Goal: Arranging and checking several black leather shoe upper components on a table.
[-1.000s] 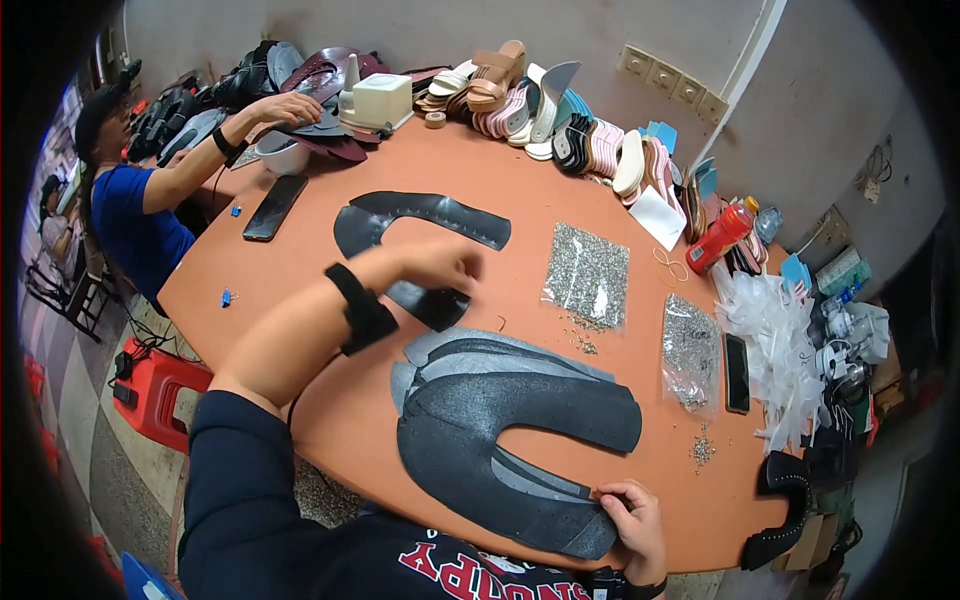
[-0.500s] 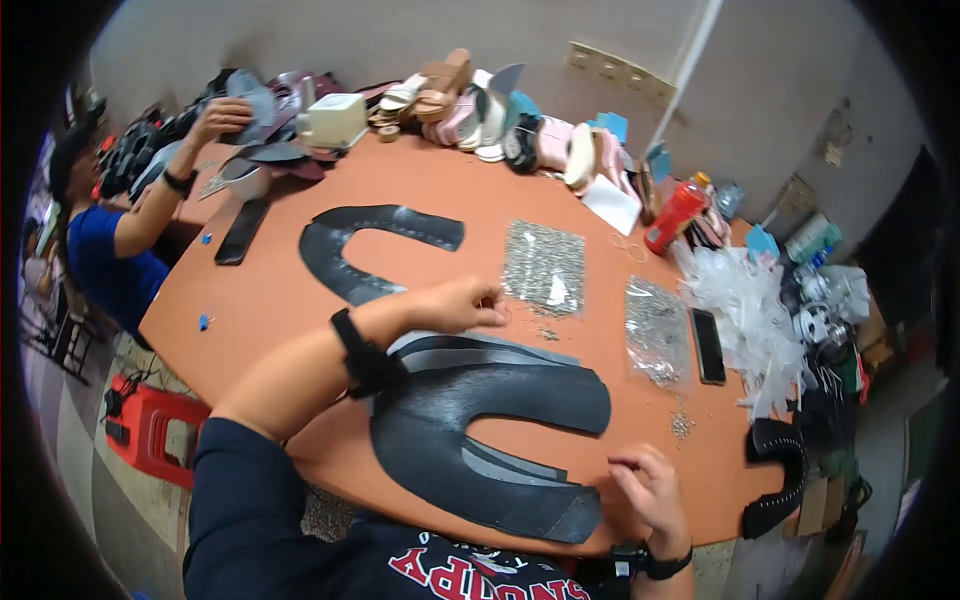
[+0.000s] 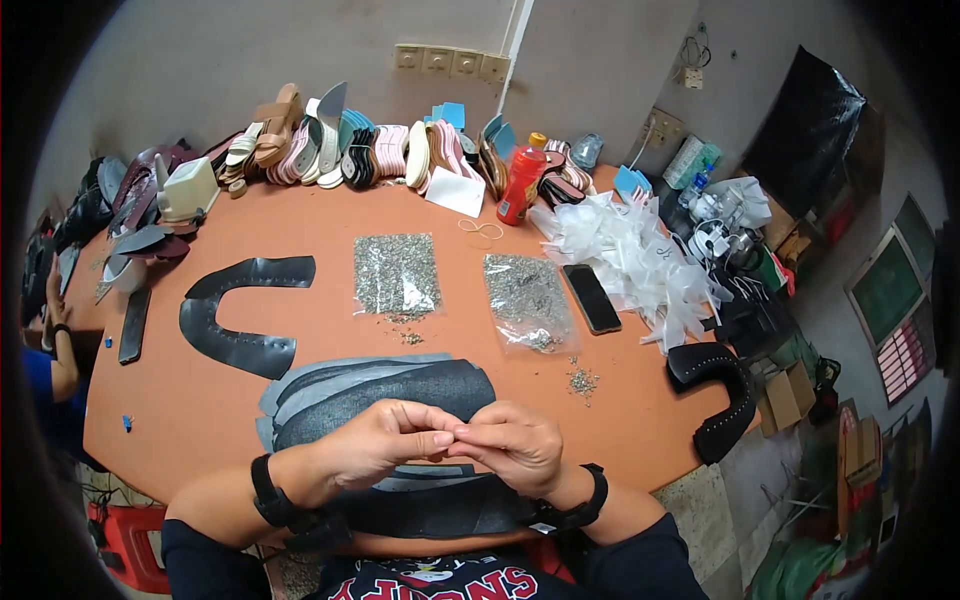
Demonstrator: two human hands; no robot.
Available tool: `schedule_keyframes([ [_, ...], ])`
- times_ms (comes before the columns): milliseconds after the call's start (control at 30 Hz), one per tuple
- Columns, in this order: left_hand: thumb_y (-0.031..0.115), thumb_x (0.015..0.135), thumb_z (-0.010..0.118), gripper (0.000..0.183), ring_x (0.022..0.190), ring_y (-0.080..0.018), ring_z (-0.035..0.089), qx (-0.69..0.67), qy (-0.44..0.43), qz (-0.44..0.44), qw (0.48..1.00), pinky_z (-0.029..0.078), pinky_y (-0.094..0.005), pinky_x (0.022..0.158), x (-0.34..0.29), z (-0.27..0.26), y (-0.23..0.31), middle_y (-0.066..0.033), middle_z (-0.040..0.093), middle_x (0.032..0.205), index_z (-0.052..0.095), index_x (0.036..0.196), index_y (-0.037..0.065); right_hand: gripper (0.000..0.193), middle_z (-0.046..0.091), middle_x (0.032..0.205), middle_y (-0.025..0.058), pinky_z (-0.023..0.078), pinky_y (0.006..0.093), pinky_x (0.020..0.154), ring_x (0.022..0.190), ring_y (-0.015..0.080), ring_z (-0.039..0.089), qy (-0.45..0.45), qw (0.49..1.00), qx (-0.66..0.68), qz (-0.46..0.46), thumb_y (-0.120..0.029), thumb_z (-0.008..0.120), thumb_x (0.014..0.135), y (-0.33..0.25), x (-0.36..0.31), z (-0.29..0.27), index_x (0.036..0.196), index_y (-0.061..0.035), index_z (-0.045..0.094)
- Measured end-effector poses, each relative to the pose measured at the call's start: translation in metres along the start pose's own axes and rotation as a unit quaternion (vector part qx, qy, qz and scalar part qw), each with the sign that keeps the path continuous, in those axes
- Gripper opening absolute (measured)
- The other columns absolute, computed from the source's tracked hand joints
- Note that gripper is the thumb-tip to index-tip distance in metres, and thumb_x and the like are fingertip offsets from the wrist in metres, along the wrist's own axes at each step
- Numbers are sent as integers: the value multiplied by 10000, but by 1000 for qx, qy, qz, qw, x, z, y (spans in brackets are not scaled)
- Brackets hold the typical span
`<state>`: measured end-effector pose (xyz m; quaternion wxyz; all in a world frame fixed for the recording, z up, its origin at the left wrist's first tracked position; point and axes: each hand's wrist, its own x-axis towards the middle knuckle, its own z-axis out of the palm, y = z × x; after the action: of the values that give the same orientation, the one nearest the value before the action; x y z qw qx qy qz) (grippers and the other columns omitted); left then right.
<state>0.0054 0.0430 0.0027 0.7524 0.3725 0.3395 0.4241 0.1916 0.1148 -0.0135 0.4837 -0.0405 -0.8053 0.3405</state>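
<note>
My left hand [image 3: 385, 445] and my right hand [image 3: 515, 447] meet fingertip to fingertip, both pinched. Whatever lies between the fingers is too small to make out. Beneath them, at the table's near edge, is a stack of black and grey U-shaped leather-like pieces [image 3: 390, 392], partly covered by my hands. A single black U-shaped piece with holes along its edge [image 3: 203, 310] lies to the left. Beyond my hands are two clear bags of small metal bits [image 3: 397, 272] [image 3: 525, 298], with loose metal bits [image 3: 583, 381] scattered beside them.
At the right edge sits a black curved piece with shiny studs [image 3: 740, 400]. A phone [image 3: 592, 299], white plastic film [image 3: 610, 245] and a red bottle [image 3: 522, 182] stand farther back. Sandals and soles [image 3: 390, 152] line the wall. A co-worker's arm [image 3: 62, 350] shows at far left.
My left hand has come back from beside the bag of metal bits, and my right hand has moved in to meet it above the stack. The view has swung to the right.
</note>
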Motion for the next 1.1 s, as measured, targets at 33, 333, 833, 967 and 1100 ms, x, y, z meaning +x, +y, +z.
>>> schedule_keyframes([
  [33, 120, 901, 586, 234, 908, -98, 582, -18, -3, 9, 1000, 471, -238, 874, 1, 2, -2, -60, 629, 1022, 602, 1097, -7, 248, 615, 744, 82, 462, 267, 500, 622, 197, 594, 19, 1000, 7, 8, 30, 761, 660, 2, -2, -1, 887, -9, 668],
  [333, 110, 907, 572, 320, 951, -114, 582, -2, 30, 18, 999, 480, -259, 871, -2, 13, 2, -81, 628, 1053, 555, 1207, -1, 43, 609, 720, 63, 478, 294, 597, 645, 203, 582, 142, 950, -270, -69, 16, 637, 770, 38, 7, -71, 792, -17, 620],
  [833, 45, 869, 601, 120, 830, -114, 596, 92, 256, 145, 951, 490, -250, 766, -73, -38, 10, -63, 641, 900, 627, 975, -3, 232, 657, 754, 95, 421, 248, 480, 560, 114, 549, 261, 807, -323, 421, -92, 568, 833, 191, -2, -348, 1029, 12, 636],
  [967, 54, 874, 598, 117, 837, -116, 598, 109, 243, 171, 949, 489, -253, 773, -77, -39, 16, -59, 637, 897, 620, 979, 7, 250, 663, 803, 75, 440, 258, 563, 634, 121, 573, 208, 799, -396, 401, -132, 614, 817, 195, -27, -397, 1033, -11, 650],
  [1100, 66, 879, 596, 119, 842, -110, 596, 122, 268, 177, 939, 487, -251, 783, -87, -45, 14, -51, 631, 911, 612, 984, 12, 353, 660, 973, 102, 463, 273, 629, 769, 128, 596, 157, 768, -406, 470, -119, 652, 768, 180, 7, -354, 1103, -12, 632],
])
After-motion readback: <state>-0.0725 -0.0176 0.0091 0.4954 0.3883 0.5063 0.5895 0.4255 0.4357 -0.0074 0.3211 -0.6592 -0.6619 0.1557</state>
